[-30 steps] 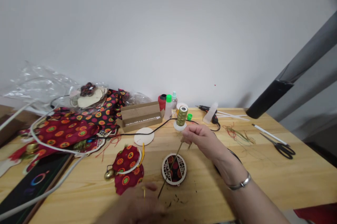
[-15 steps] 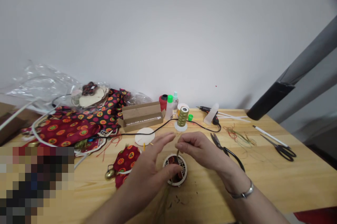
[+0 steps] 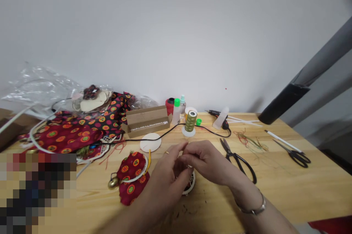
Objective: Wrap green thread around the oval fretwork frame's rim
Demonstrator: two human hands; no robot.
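My left hand (image 3: 172,173) is curled, its fingertips meeting those of my right hand; what it holds, if anything, is hidden. My right hand (image 3: 206,160) is pinched closed on a greenish thread, now mostly covered by the fingers. Below both hands lies a round lattice disc (image 3: 189,189) with a white rim and a dark red centre, largely blocked from sight by my left thumb. To the left of my left hand rests a dark red patterned fabric piece (image 3: 131,170) with a white ring edge, a yellow cord (image 3: 149,161) and a brass bell (image 3: 113,182).
Behind the hands stand a green thread spool (image 3: 190,121), a white glue bottle (image 3: 176,112) and an open cardboard box (image 3: 148,126). Black-handled scissors (image 3: 239,160) lie at the right, a second pair of scissors (image 3: 297,157) farther off. A glue gun (image 3: 217,113) trails a black cable.
My left fingers have curled in from a spread pose to meet my right hand. My right hand has turned slightly over the disc, covering the thread and more of the disc.
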